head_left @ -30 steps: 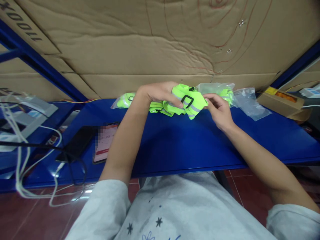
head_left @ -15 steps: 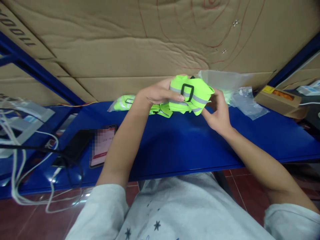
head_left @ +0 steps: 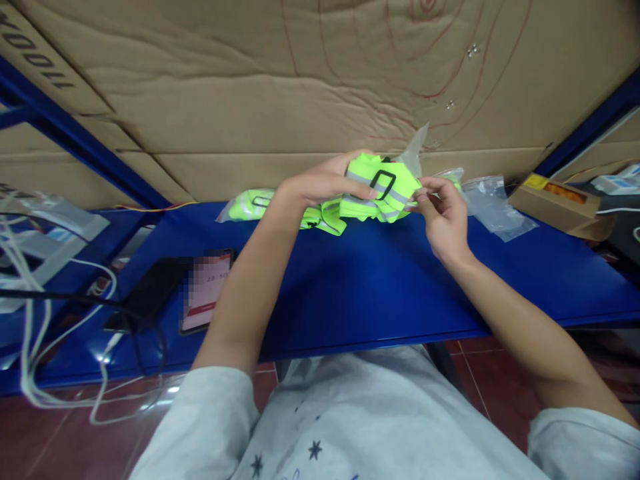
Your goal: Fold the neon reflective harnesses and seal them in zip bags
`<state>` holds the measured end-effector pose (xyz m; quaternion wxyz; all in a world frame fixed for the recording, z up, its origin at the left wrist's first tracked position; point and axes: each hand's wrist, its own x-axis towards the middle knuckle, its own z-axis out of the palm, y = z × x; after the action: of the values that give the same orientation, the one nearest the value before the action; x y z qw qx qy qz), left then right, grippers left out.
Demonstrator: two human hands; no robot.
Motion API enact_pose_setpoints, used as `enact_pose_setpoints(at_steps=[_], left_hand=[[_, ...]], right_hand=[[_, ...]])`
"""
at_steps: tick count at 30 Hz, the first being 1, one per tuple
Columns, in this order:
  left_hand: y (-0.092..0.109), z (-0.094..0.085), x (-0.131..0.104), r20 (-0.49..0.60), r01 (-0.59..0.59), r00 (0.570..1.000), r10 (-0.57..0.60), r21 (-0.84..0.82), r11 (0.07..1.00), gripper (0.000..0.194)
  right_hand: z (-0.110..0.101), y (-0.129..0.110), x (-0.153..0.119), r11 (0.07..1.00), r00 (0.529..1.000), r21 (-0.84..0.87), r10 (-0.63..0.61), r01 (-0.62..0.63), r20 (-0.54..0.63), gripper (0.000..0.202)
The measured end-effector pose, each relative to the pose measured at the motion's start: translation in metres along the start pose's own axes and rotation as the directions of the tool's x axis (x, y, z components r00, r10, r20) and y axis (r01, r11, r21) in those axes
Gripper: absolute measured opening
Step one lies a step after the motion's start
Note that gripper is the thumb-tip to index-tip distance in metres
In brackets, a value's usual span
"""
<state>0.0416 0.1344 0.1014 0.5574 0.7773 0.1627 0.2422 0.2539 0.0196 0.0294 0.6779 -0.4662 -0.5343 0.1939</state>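
Note:
My left hand (head_left: 325, 183) is closed around a folded neon-yellow reflective vest (head_left: 404, 181), its thumb lying across the front. The bundle has grey reflective bands and a black rectangular buckle (head_left: 383, 185) facing me. At the bundle's right edge, my right hand (head_left: 446, 220) pinches with thumb and forefinger. A clear plastic bag (head_left: 415, 150) stands up behind the bundle; whether a finger touches it is hidden. More yellow reflective fabric (head_left: 333, 220) lies below my left hand. Beside my left wrist rests another yellow bundle (head_left: 245, 205) in clear plastic.
Clear plastic bags (head_left: 495, 207) lie to the right on the blue shelf (head_left: 370, 287), near an open cardboard box (head_left: 560, 205). A phone (head_left: 207, 293), a dark flat device (head_left: 150, 293) and white cables (head_left: 35, 347) are at the left. Cardboard (head_left: 225, 113) walls the back.
My right hand has shifted from behind the bundle to a pinch at its right edge. The plastic bag behind has narrowed and stands more upright. The bundle has tilted slightly in my left hand.

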Motion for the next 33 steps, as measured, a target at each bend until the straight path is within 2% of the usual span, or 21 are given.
enact_pose_setpoints(at_steps=[4,9,11,14,18,22,25,28,33], left_hand=[[-0.003,0.001,0.003,-0.006,0.045,0.999,-0.045,0.141,0.989,0.062],[-0.009,0.002,0.005,-0.040,0.021,0.999,-0.010,0.294,0.955,0.083],[-0.012,0.003,0.006,-0.032,0.035,0.999,-0.028,0.267,0.963,0.088],[-0.017,0.009,0.011,-0.032,0.024,0.999,-0.018,0.209,0.978,0.081],[-0.023,0.019,0.021,-0.133,-0.063,0.988,0.078,0.115,0.991,0.070],[-0.024,0.024,0.025,-0.189,-0.090,0.978,0.086,-0.011,0.996,0.061],[-0.024,0.026,0.026,-0.214,-0.103,0.973,0.082,-0.090,0.991,0.057],[-0.025,0.029,0.028,-0.226,-0.117,0.970,0.093,-0.097,0.988,0.058],[-0.031,0.043,0.034,-0.261,-0.107,0.960,0.102,-0.004,0.994,0.060]], right_hand=[[-0.002,0.007,0.000,0.997,0.999,-0.077,0.020,-0.018,0.033,0.035],[-0.006,0.009,-0.003,0.927,0.994,-0.365,-0.051,0.084,0.099,0.026],[-0.007,0.006,-0.005,0.904,0.990,-0.406,-0.112,0.137,0.086,0.025],[-0.007,0.001,-0.008,0.873,0.979,-0.443,-0.181,0.202,0.090,0.024],[-0.005,-0.002,-0.008,0.858,0.968,-0.450,-0.240,0.247,0.073,0.021],[-0.006,0.006,-0.001,0.894,0.967,-0.386,-0.255,0.228,-0.018,0.021],[-0.007,0.014,0.005,0.927,0.981,-0.350,-0.177,0.138,-0.083,0.019],[-0.007,0.018,0.004,0.925,0.987,-0.366,-0.140,0.103,-0.077,0.014],[-0.005,0.020,-0.002,0.872,0.976,-0.450,-0.217,0.192,-0.004,0.012]])
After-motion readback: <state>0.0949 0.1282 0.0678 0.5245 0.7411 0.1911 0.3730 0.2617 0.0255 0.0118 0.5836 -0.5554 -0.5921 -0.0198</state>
